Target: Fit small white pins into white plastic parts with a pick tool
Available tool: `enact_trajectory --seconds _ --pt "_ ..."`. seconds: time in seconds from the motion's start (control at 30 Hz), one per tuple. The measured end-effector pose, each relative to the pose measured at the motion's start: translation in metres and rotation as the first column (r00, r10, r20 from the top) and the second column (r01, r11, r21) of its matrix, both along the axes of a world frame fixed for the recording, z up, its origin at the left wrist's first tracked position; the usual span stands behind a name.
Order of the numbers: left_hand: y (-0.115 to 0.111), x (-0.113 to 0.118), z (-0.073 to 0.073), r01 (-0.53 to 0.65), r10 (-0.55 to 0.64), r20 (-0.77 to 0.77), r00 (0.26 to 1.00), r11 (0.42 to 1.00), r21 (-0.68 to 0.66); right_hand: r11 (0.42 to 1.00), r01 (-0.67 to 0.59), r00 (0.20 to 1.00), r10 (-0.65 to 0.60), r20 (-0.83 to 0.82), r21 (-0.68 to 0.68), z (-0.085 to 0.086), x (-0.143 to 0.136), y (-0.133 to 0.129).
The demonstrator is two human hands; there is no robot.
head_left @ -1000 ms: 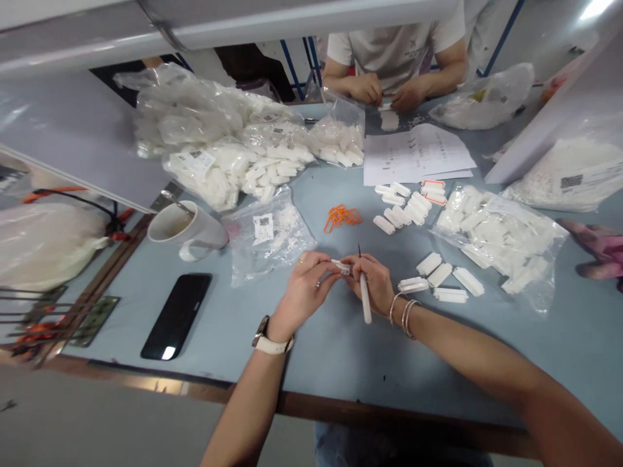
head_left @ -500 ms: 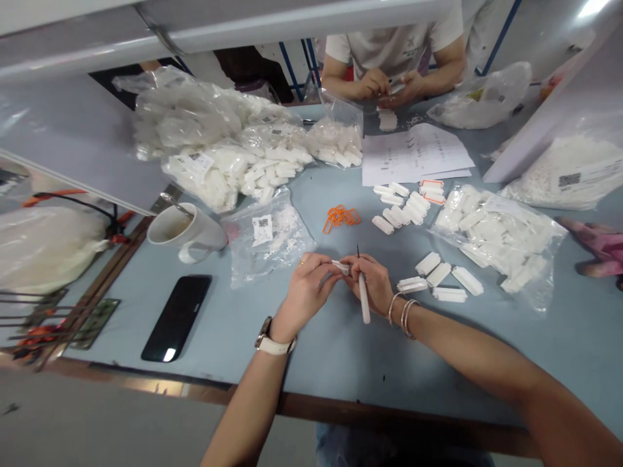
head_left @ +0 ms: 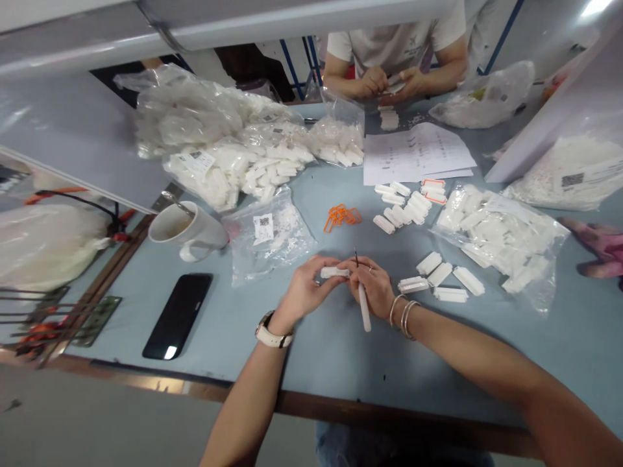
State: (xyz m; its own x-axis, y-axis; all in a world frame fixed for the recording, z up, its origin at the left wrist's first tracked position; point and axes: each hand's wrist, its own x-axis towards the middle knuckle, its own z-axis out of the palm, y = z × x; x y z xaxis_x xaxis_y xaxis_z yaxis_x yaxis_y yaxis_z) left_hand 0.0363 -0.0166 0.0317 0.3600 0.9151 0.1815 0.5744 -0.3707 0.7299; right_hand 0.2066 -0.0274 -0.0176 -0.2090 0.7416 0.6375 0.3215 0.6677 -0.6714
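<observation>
My left hand [head_left: 307,288] pinches a small white plastic housing [head_left: 333,272] by its left end, lying lengthwise between my hands. My right hand [head_left: 374,285] has its fingertips at the housing's right end and also grips a white-handled tool [head_left: 364,308] with a thin dark tip pointing up and away. The tool's exact kind I cannot make out. Beyond my hands is a small heap of orange rectangular frames [head_left: 342,218]. To the right of my right hand lie several loose white housings [head_left: 440,274], with another group [head_left: 406,211] farther back; two there carry orange frames.
A phone [head_left: 178,316], a mug with a spoon [head_left: 187,230] and a bag of tiny white parts [head_left: 270,230] are on the left. Filled bags [head_left: 214,130] pile up behind. Papers [head_left: 418,154] and a bag of housings [head_left: 501,237] stand right. A co-worker's hands [head_left: 394,84] work opposite.
The white housing between my hands has turned, so more of its long side shows. My right fingers have shifted slightly on it, and the tool has moved a little toward me.
</observation>
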Motion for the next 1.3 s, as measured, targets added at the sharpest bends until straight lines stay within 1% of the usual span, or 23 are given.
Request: enact_trajectory --seconds 0.1,0.2,0.23,0.37,0.4,0.43,0.5,0.63,0.7,0.83,0.93,1.03,1.1,1.17,1.23,1.3 --pt "-0.003 0.003 0.005 0.018 -0.017 -0.018 1.0 0.997 0.076 0.999 -0.03 0.999 0.03 -0.033 0.012 -0.003 0.001 0.0" --pt "-0.002 0.003 0.003 0.006 -0.006 -0.002 1.0 0.99 0.14 1.0 -0.02 0.999 0.02 -0.035 0.008 -0.005 0.001 0.0" --pt "-0.001 0.002 0.001 -0.004 0.003 0.007 1.0 0.99 0.141 1.0 -0.013 0.999 0.014 -0.035 0.011 -0.005 0.001 0.0" --pt "0.004 -0.006 -0.005 -0.059 0.057 0.032 0.998 0.996 0.065 0.999 0.012 0.999 -0.01 -0.041 0.045 -0.003 -0.001 0.0" --pt "0.005 -0.007 -0.006 -0.074 0.072 0.035 0.997 0.995 0.065 0.999 0.022 0.999 -0.021 -0.037 0.049 -0.002 -0.002 0.0" --pt "0.005 -0.009 -0.006 -0.087 0.084 0.037 0.996 0.992 0.087 0.998 0.033 0.999 -0.032 -0.029 0.046 -0.001 -0.002 -0.001" --pt "0.005 -0.01 -0.004 -0.107 0.103 0.031 0.994 0.979 0.173 0.999 0.045 0.999 -0.044 -0.01 0.026 0.0 -0.002 -0.001" --pt "0.005 -0.008 -0.003 -0.115 0.122 0.001 0.993 0.931 0.347 0.999 0.04 0.999 -0.04 0.01 -0.006 -0.001 -0.001 -0.002" --pt "0.005 -0.009 -0.004 -0.107 0.127 -0.025 0.992 0.914 0.391 0.999 0.042 0.999 -0.042 0.001 -0.004 -0.001 -0.001 -0.001" --pt "0.008 -0.011 -0.009 -0.082 0.12 -0.058 0.991 0.895 0.439 0.997 0.071 0.996 -0.072 -0.052 -0.025 0.002 -0.004 0.001" --pt "0.01 -0.014 -0.012 -0.101 0.151 -0.064 0.987 0.869 0.484 0.988 0.129 0.983 -0.139 -0.119 -0.084 0.006 -0.005 0.002" --pt "0.012 -0.016 -0.013 -0.113 0.189 -0.101 0.977 0.853 0.509 0.963 0.186 0.96 -0.221 -0.172 -0.197 0.012 -0.005 0.001" --pt "0.012 -0.016 -0.014 -0.107 0.201 -0.127 0.971 0.847 0.521 0.939 0.176 0.948 -0.243 -0.207 -0.296 0.015 -0.004 0.0" --pt "0.013 -0.016 -0.015 -0.103 0.207 -0.142 0.968 0.842 0.529 0.914 0.125 0.938 -0.235 -0.254 -0.385 0.016 -0.003 -0.001" --pt "0.013 -0.016 -0.017 -0.105 0.21 -0.148 0.966 0.849 0.518 0.902 0.096 0.929 -0.233 -0.288 -0.42 0.017 -0.002 -0.002" --pt "0.013 -0.016 -0.02 -0.114 0.211 -0.153 0.965 0.869 0.482 0.903 0.127 0.924 -0.258 -0.282 -0.41 0.018 0.0 -0.003"
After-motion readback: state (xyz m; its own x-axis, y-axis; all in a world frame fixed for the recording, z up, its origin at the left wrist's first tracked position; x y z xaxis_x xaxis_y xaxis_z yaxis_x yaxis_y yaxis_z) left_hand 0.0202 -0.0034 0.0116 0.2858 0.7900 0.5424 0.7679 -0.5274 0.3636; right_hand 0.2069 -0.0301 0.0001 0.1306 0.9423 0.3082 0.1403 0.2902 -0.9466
